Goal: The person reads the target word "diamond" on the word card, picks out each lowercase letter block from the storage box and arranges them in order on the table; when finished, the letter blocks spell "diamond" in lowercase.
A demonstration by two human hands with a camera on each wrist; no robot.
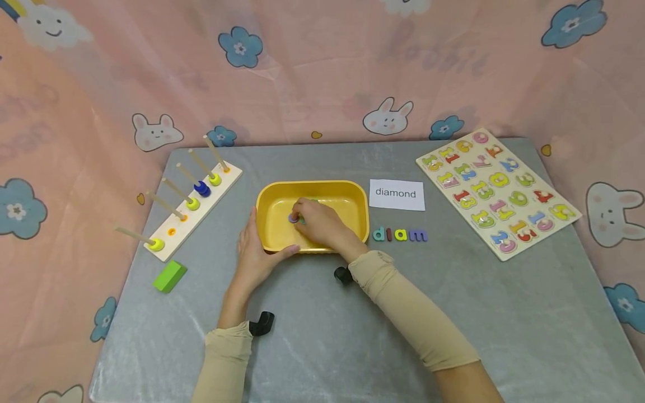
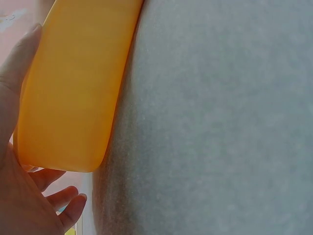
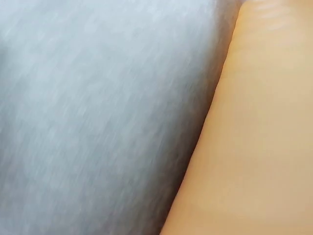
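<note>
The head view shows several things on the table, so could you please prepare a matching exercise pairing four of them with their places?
1. Yellow tray
2. Word card
3. Green block
4. Number board

A. Beside the near end of the peg board
B. Farthest right on the table
C. Around the fingers of the right hand
D. Directly beyond the row of letters

Pairs: 1-C, 2-D, 3-A, 4-B

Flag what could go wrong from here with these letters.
The right sleeve lies close to the row of letters and might brush them out of line when lifted. The right hand partly covers the small purple piece in the yellow tray, so it could be misread or fumbled.
</note>
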